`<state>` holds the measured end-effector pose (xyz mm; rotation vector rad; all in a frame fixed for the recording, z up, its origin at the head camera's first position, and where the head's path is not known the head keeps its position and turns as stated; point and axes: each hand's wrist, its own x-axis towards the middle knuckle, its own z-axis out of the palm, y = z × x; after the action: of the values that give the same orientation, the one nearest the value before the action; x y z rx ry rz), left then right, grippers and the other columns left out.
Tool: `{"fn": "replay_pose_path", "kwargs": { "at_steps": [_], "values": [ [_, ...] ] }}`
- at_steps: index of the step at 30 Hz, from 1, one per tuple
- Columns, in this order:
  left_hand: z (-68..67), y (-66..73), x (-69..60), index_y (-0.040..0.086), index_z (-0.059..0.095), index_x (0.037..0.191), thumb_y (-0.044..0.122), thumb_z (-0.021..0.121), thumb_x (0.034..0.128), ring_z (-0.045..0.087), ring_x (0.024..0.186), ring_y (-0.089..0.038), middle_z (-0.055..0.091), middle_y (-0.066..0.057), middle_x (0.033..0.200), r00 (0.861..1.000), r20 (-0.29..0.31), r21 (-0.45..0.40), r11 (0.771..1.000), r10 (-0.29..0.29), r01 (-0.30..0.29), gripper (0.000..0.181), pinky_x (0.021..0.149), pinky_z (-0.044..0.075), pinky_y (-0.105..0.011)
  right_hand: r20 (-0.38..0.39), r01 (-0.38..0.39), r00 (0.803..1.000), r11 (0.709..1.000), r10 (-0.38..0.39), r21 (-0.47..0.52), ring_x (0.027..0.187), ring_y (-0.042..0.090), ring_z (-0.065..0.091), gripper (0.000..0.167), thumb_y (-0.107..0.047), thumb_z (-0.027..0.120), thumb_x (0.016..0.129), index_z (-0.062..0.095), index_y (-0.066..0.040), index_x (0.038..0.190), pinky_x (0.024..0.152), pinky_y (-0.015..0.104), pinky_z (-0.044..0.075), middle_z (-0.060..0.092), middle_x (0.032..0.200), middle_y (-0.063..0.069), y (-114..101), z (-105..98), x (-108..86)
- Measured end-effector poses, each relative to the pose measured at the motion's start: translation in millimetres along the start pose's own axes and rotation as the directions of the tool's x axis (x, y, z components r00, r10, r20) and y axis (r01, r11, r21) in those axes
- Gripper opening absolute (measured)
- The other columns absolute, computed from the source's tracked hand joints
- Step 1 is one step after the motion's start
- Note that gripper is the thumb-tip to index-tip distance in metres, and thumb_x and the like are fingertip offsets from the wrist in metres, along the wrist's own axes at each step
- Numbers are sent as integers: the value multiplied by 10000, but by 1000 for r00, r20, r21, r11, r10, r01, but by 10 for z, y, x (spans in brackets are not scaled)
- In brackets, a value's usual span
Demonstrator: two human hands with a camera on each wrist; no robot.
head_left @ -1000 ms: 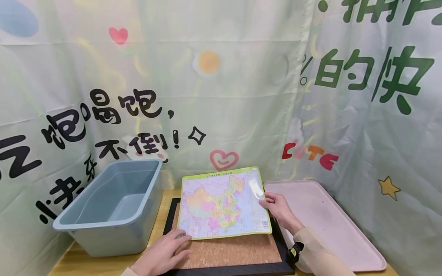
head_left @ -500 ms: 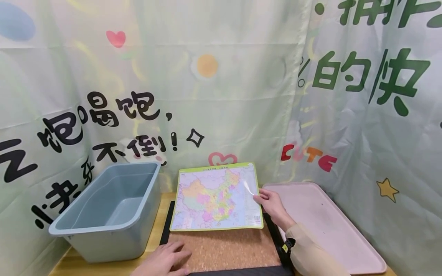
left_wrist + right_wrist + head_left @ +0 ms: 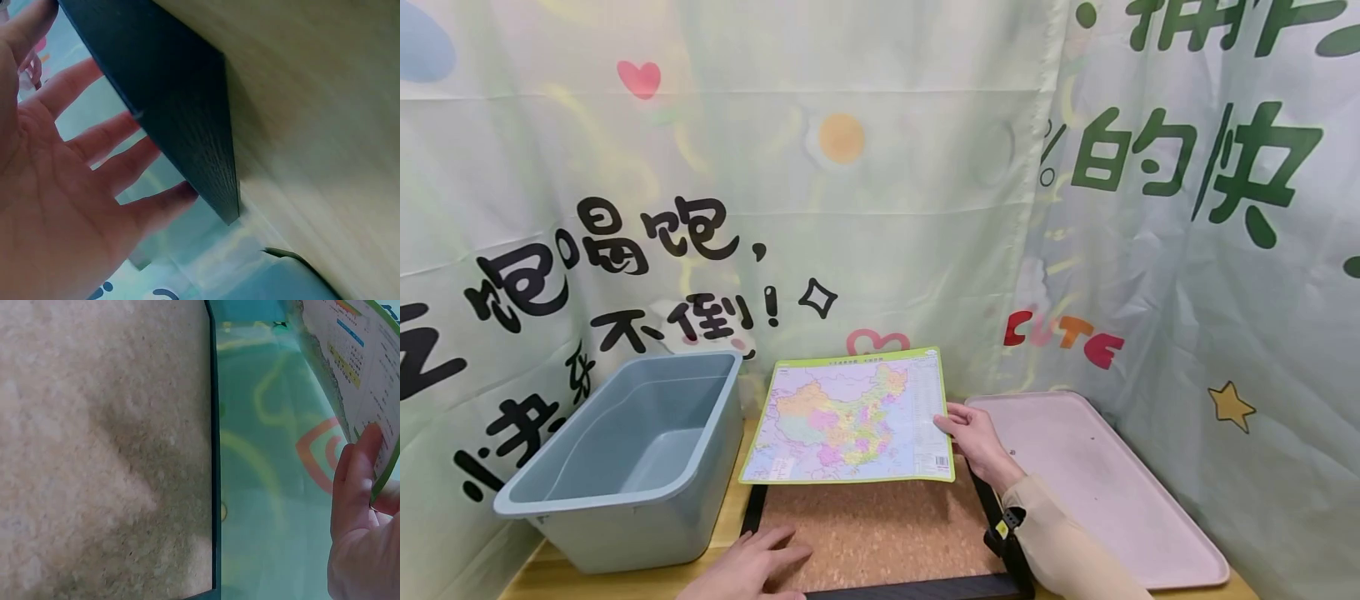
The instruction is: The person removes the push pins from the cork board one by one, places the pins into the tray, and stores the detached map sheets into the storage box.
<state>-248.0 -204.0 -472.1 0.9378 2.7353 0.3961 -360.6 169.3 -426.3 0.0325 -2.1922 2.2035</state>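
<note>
A laminated map point(image 3: 842, 421) with a green border is held raised and tilted above the back of a cork board point(image 3: 880, 533). My right hand point(image 3: 977, 437) pinches the map's right edge; in the right wrist view the fingers point(image 3: 362, 459) lie against its printed underside. Spread fingers of my left hand point(image 3: 752, 568) rest at the board's front left. In the left wrist view, that hand's fingertips touch the edge of the board's black frame point(image 3: 172, 112). The map hides the board's far edge in the head view.
A blue-grey plastic tub point(image 3: 625, 496) stands left of the board on the wooden table point(image 3: 576, 581). To the right lies a pale pink tray point(image 3: 1120, 492). A printed curtain point(image 3: 880, 208) hangs behind everything.
The left hand has let go of the map's lower left corner and sits lower, at the board. The right hand has carried the map left and away, uncovering more cork.
</note>
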Motion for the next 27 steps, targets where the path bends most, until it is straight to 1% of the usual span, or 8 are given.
{"fn": "replay_pose_path", "kwargs": {
  "at_steps": [2,5,8,11,14,18,21,27],
  "values": [
    [20,15,-9,388,539,1383,668,462,930,479,1299,-423,494,-134,1440,998,36,-33,998,-59,60,538,933,377,-708,-5,-5,1000,1000,5,5,824,203,728,364,-84,610,966,594,-2,1321,679,363,587,726,1090,171,-1,19,-2],
    [52,32,-18,424,502,1405,692,434,926,421,1349,-443,447,-140,1488,990,76,-66,990,-120,125,553,985,306,-733,-6,-3,1000,1000,3,6,822,200,724,358,-92,612,966,603,-15,1315,677,360,582,724,1100,171,-8,46,-8],
    [77,37,-26,431,480,1423,687,414,936,402,1358,-462,426,-152,1506,988,85,-69,988,-130,136,554,999,283,-739,-1,4,1000,1000,-4,5,820,206,724,360,-105,618,965,609,-29,1317,674,363,581,721,1111,175,-6,70,-16],
    [99,37,-36,439,466,1430,684,408,941,406,1352,-468,418,-158,1513,988,89,-68,989,-123,129,550,997,285,-739,-7,9,1000,1000,-9,0,810,208,725,364,-108,621,965,609,-26,1319,661,358,579,720,1113,183,2,91,-31],
    [101,34,-45,416,470,1438,647,424,956,418,1339,-472,419,-170,1507,992,81,-70,993,-92,97,536,978,303,-741,-12,4,1000,1000,-4,-7,811,200,726,366,-114,616,971,606,-35,1328,656,343,579,720,1117,181,-8,110,-33],
    [57,43,-49,359,485,1446,594,447,975,426,1325,-488,431,-187,1493,998,44,-59,997,-38,41,528,953,331,-737,-6,16,1000,1000,-16,9,833,187,727,365,-123,603,981,601,-47,1338,671,321,578,712,1145,181,-72,128,10],
    [13,53,-55,324,497,1446,581,459,976,422,1327,-493,442,-190,1486,1000,8,-40,999,-10,10,538,949,338,-735,7,43,999,999,-43,32,850,179,726,371,-127,599,984,593,-28,1341,685,311,576,695,1175,203,-145,136,53],
    [3,69,-67,307,502,1446,582,478,969,425,1326,-481,456,-180,1475,1000,-10,-37,999,4,-4,551,956,336,-732,18,35,999,999,-36,42,831,149,720,373,-146,604,985,594,-36,1341,692,315,569,688,1195,196,-252,156,93]
  ]
}}
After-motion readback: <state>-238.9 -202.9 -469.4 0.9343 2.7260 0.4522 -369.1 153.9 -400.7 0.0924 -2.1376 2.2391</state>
